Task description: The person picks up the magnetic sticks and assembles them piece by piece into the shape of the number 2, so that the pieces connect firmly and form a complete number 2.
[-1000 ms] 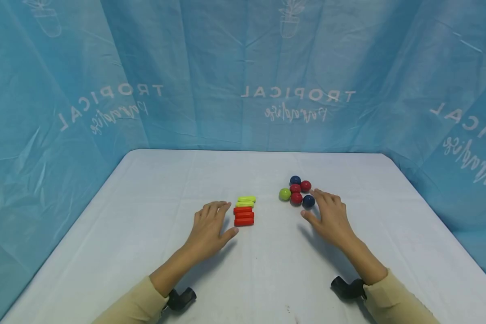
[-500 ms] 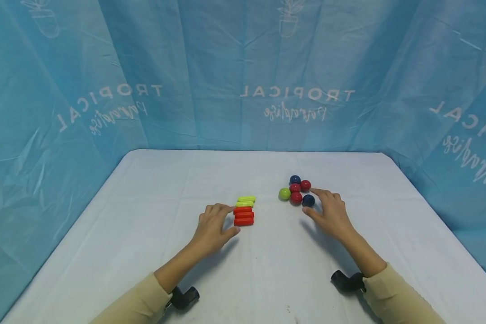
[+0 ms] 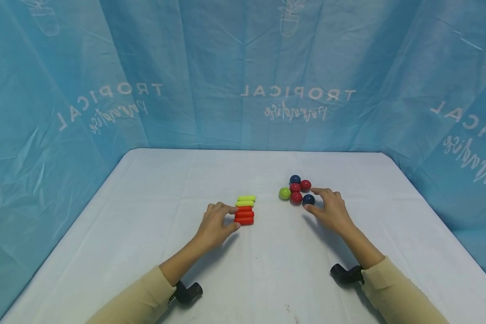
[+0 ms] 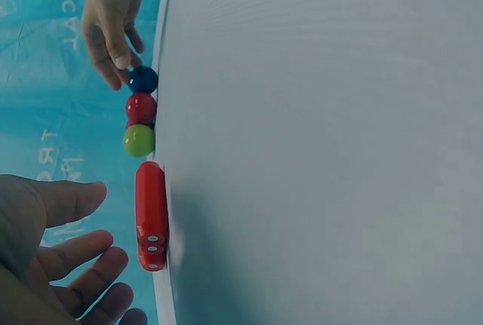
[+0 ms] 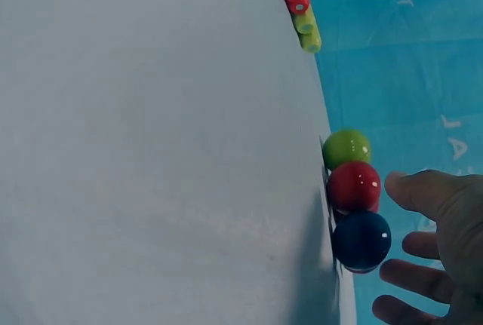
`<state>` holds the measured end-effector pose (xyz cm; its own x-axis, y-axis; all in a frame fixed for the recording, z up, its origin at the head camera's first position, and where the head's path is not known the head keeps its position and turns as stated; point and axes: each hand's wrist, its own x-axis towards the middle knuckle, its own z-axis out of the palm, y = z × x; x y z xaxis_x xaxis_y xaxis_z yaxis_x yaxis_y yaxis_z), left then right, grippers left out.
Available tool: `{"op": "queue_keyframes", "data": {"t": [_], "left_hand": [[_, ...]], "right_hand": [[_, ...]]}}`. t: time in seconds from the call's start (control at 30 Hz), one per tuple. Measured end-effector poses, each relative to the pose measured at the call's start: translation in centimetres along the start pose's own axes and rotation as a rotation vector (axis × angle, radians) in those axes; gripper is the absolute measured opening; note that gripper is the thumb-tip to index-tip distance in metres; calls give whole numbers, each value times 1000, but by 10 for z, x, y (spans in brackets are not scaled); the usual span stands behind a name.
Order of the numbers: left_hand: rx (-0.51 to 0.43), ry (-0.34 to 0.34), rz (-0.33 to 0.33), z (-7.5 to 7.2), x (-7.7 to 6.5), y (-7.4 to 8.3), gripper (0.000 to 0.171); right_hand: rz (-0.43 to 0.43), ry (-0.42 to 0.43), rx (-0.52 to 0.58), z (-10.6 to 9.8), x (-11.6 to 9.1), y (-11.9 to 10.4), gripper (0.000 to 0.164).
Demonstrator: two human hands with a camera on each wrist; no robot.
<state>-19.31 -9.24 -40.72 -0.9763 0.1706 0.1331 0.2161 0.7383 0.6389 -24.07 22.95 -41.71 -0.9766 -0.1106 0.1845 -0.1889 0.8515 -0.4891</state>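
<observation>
Three short red rods lie side by side on the white table, with two yellow-green rods just beyond them. My left hand hovers at their left end, thumb and fingers spread; the left wrist view shows it apart from the red rods. To the right sits a cluster of glossy balls: red, green and dark blue. My right hand is beside its right edge, thumb and fingers parted around the nearer dark blue ball, holding nothing. Whether a fingertip touches it, I cannot tell.
White cloth covers the table. A blue printed curtain hangs behind and along both sides. Black wrist cameras stick out from under both beige sleeves.
My left hand has shifted slightly right and forward, its fingertips closer to the red rods. My right thumb has edged toward the nearer dark blue ball. Rods and balls stay put.
</observation>
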Motion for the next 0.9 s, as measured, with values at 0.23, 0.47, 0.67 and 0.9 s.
{"op": "queue_keyframes", "data": {"t": [0.23, 0.47, 0.67, 0.9], "left_hand": [[-41, -18, -17, 3, 6, -2, 32], [-42, -21, -24, 8, 9, -3, 28], [-48, -20, -30, 10, 10, -6, 24], [-29, -17, -32, 13, 12, -8, 21]], "right_hand": [[15, -11, 6, 1, 5, 4, 59], [19, -15, 10, 2, 9, 7, 57], [11, -15, 8, 3, 11, 9, 56], [27, -22, 13, 4, 12, 10, 54]]}}
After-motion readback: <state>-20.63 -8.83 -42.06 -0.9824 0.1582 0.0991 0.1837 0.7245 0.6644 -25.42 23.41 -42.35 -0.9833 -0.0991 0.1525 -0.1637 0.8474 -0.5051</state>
